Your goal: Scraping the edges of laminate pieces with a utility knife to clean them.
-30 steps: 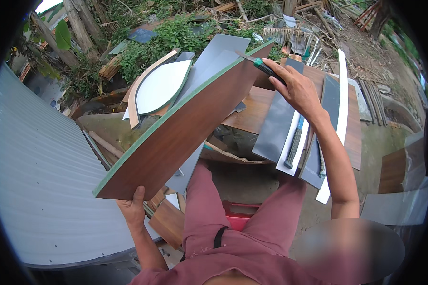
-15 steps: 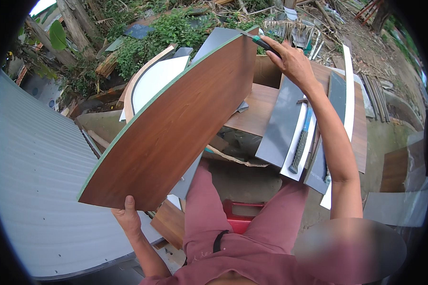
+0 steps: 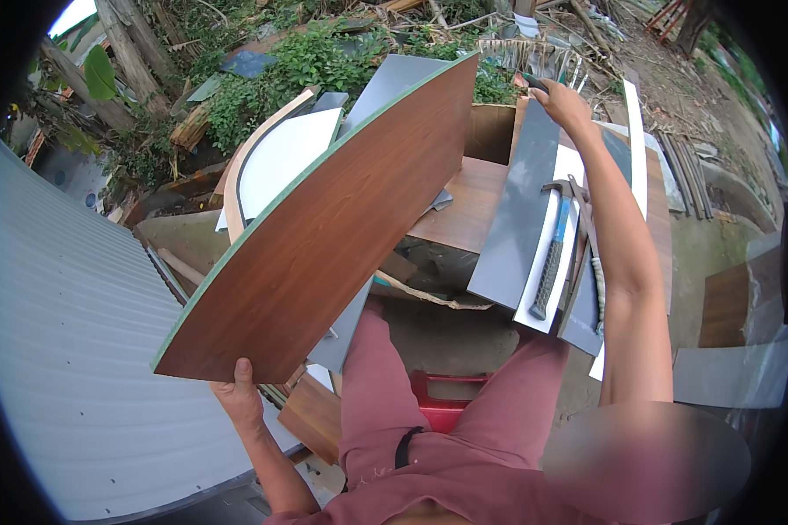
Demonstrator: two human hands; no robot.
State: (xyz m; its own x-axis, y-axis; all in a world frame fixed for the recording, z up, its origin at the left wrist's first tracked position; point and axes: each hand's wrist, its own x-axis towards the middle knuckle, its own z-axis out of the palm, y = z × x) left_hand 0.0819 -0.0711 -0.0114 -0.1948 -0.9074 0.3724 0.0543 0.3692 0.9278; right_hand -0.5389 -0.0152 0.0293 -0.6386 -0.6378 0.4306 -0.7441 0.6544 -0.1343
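Note:
A large brown wood-grain panel [image 3: 324, 236], with a curved green edge, stands tilted before me. My left hand [image 3: 239, 389] grips its lower edge, thumb on the brown face. Beyond the panel's upper right end, and apart from it, my right hand [image 3: 565, 105] is closed round a utility knife [image 3: 536, 83] with a green and black handle. The blade is hard to make out now. Below the right hand, a hammer [image 3: 553, 254] with a blue and black handle lies on a white strip, beside a long dark metal tool [image 3: 582, 254].
Grey boards [image 3: 517, 219] and a wooden board [image 3: 468, 197] lie on the work surface. A curved white piece [image 3: 284, 162] stands behind the panel. Corrugated sheet metal [image 3: 70, 332] spreads at left. A red stool [image 3: 442, 411] shows between my legs; plants [image 3: 306, 83] grow beyond.
My right hand has moved right with the knife, away from the panel's upper end, uncovering more of the hammer. The panel has shifted slightly, with my left hand still on it.

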